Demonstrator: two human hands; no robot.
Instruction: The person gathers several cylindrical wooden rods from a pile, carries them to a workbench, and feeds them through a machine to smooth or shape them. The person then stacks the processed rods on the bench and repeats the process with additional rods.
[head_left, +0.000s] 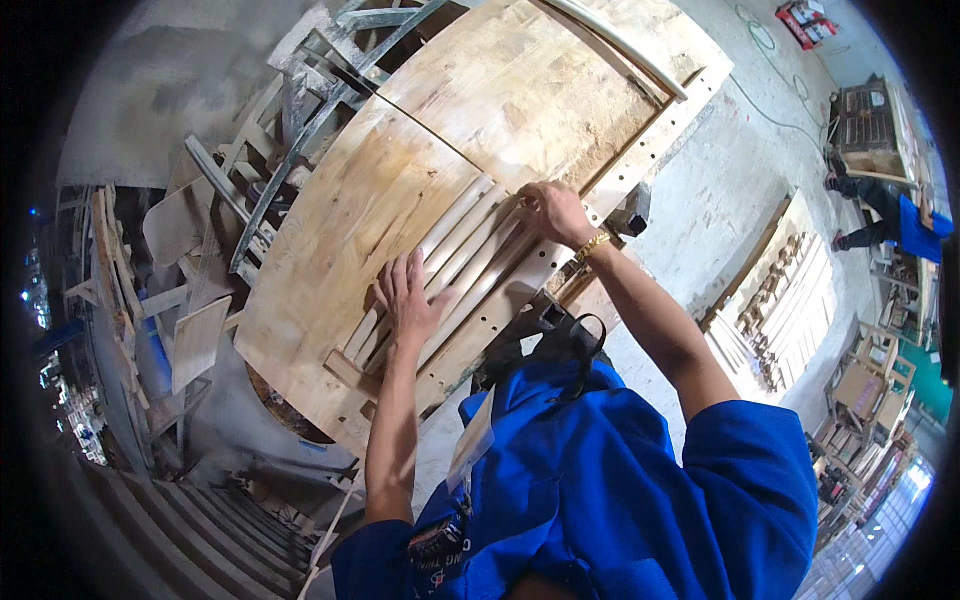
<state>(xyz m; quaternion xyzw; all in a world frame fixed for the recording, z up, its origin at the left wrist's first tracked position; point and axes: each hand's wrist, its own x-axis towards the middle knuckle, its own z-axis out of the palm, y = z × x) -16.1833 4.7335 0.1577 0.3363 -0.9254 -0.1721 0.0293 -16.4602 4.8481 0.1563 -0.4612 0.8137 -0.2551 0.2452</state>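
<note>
Several pale, rounded wooden slats (470, 235) lie side by side, slanting across a wooden workbench top (350, 195). My left hand (408, 300) rests over their nearer half, fingers stretched out and slightly apart. At the far end of the slats, my right hand (555, 213) has its fingers curled and pinched together; its fingertips touch or nearly touch the slat ends, and what is between them is hidden. A small wooden block (352, 372) sits across the near ends of the slats. Along their right side runs a wooden edge strip (490, 320) with drilled holes.
A long rounded wooden rail (625, 50) and sawdust (600, 150) lie on the bench's far part. Metal framing (290, 150) and wood scraps stand left. On the floor at right, a board (780, 300) carries several wooden pieces. Another person in blue (915, 228) stands at far right.
</note>
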